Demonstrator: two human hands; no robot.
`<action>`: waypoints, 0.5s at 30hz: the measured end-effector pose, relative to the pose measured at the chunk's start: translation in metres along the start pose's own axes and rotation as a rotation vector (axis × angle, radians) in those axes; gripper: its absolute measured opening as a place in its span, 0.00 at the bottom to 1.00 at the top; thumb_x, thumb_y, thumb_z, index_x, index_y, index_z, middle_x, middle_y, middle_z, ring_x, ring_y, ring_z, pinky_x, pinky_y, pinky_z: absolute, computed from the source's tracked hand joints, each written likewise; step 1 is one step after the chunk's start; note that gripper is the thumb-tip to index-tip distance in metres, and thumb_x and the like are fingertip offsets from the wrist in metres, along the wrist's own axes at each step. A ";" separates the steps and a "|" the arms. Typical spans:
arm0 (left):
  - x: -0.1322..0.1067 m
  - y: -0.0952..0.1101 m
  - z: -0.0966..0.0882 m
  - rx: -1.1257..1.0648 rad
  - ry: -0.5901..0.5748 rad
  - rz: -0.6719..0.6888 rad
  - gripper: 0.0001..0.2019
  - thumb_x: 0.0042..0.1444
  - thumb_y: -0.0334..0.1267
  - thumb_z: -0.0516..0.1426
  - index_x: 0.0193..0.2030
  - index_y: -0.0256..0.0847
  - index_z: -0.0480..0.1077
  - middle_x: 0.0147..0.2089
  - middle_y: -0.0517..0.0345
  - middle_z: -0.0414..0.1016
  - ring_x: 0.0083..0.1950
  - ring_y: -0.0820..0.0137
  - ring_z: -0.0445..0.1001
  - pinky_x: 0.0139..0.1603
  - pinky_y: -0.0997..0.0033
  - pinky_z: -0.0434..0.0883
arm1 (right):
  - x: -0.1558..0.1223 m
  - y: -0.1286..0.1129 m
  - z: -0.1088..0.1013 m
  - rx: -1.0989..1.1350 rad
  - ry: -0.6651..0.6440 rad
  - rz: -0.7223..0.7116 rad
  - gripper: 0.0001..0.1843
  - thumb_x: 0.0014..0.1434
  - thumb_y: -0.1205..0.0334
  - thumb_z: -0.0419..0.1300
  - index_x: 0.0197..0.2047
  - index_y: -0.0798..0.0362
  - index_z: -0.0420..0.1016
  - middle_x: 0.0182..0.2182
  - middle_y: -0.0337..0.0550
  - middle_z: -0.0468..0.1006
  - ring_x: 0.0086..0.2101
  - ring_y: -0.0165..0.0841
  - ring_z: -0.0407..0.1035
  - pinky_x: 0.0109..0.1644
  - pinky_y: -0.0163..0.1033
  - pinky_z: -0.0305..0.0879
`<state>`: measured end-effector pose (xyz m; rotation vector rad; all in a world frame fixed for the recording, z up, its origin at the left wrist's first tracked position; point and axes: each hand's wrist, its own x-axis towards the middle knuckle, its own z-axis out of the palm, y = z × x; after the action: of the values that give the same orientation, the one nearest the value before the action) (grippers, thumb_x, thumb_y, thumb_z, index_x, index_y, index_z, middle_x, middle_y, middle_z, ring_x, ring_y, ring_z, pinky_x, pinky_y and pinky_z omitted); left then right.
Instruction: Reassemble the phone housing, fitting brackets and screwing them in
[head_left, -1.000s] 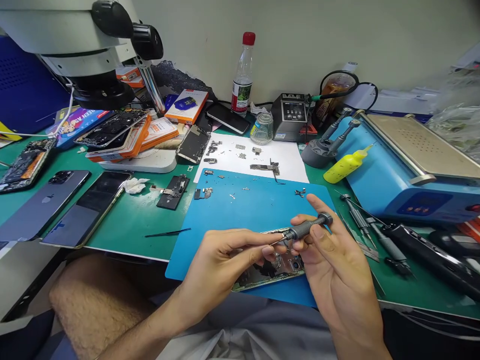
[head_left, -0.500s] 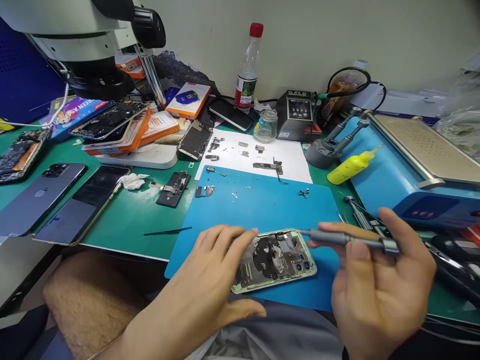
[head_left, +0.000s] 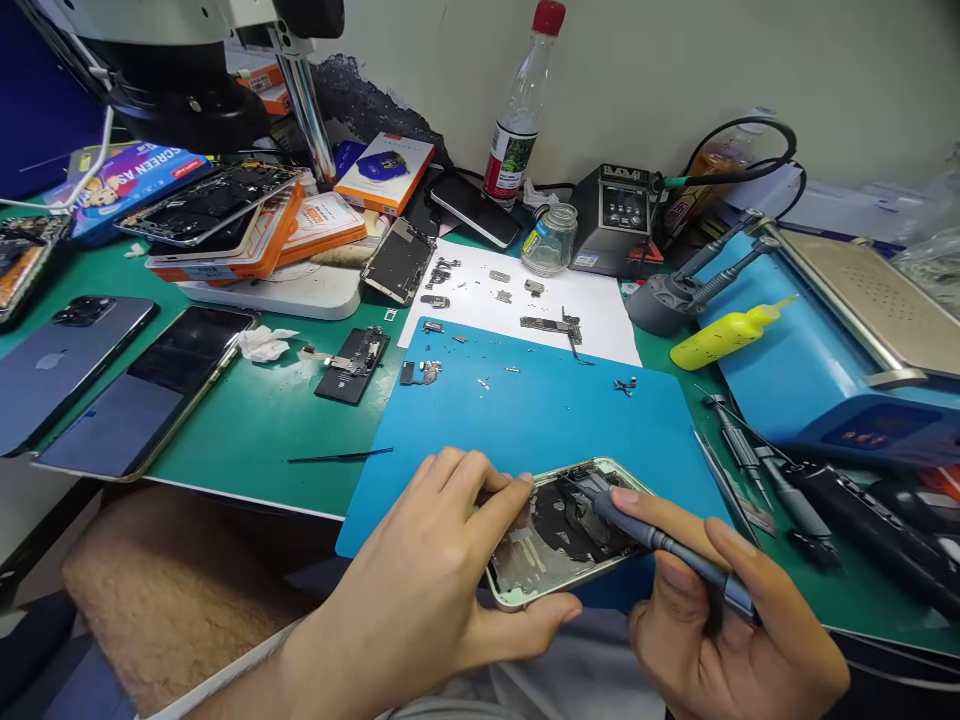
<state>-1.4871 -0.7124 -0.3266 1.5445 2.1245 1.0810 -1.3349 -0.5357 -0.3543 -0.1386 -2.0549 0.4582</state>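
My left hand [head_left: 442,550] grips the near-left part of a pale green phone housing [head_left: 536,565], thumb along the lower edge and fingers over the far edge. The housing is opened, showing its dark inside, and is tilted over the blue mat [head_left: 517,430]. A grey precision screwdriver [head_left: 660,540] is held in my right hand [head_left: 735,620], its cap end under the index finger. The screwdriver's tip points into the housing near the far edge; whether it touches a screw I cannot make out.
Small phone parts and screws lie on the mat and on white paper [head_left: 480,345] behind it. A logic board [head_left: 555,325] rests on the paper. More screwdrivers [head_left: 742,450] and a yellow bottle [head_left: 724,338] are at right. Two phones [head_left: 161,390] lie left; a microscope [head_left: 172,90] overhangs there.
My right hand moved left and down, bringing the screwdriver tip inside the housing. My left hand has closed its thumb under the housing, which is now tilted. The camera view has shifted slightly.
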 end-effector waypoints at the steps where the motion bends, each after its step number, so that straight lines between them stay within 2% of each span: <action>1: 0.000 0.000 0.000 -0.014 0.005 -0.004 0.29 0.65 0.52 0.67 0.65 0.37 0.74 0.51 0.49 0.73 0.51 0.57 0.69 0.50 0.54 0.73 | -0.001 0.001 0.000 -0.006 0.004 -0.011 0.37 0.64 0.79 0.62 0.73 0.47 0.71 0.49 0.43 0.88 0.43 0.43 0.86 0.44 0.49 0.87; 4: 0.000 0.000 -0.001 -0.043 0.009 -0.017 0.29 0.64 0.53 0.68 0.65 0.38 0.75 0.50 0.50 0.73 0.51 0.58 0.68 0.51 0.55 0.73 | -0.002 0.003 0.000 -0.022 -0.001 -0.064 0.34 0.65 0.77 0.63 0.72 0.49 0.71 0.48 0.45 0.89 0.42 0.44 0.86 0.43 0.50 0.88; 8: 0.001 0.001 -0.001 -0.056 0.025 -0.032 0.29 0.63 0.53 0.69 0.65 0.38 0.75 0.49 0.52 0.72 0.49 0.59 0.68 0.49 0.55 0.72 | 0.003 0.005 0.000 -0.049 -0.012 -0.140 0.33 0.66 0.79 0.63 0.72 0.53 0.72 0.47 0.46 0.89 0.41 0.40 0.86 0.44 0.46 0.87; 15: 0.002 0.001 0.000 -0.066 0.033 -0.041 0.29 0.62 0.52 0.69 0.64 0.38 0.76 0.48 0.52 0.71 0.49 0.59 0.68 0.49 0.56 0.72 | 0.007 0.006 0.000 -0.064 -0.053 -0.157 0.34 0.66 0.80 0.62 0.73 0.55 0.69 0.46 0.49 0.88 0.41 0.40 0.86 0.44 0.45 0.87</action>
<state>-1.4873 -0.7107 -0.3256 1.4562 2.1101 1.1585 -1.3392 -0.5281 -0.3511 -0.0038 -2.1147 0.3020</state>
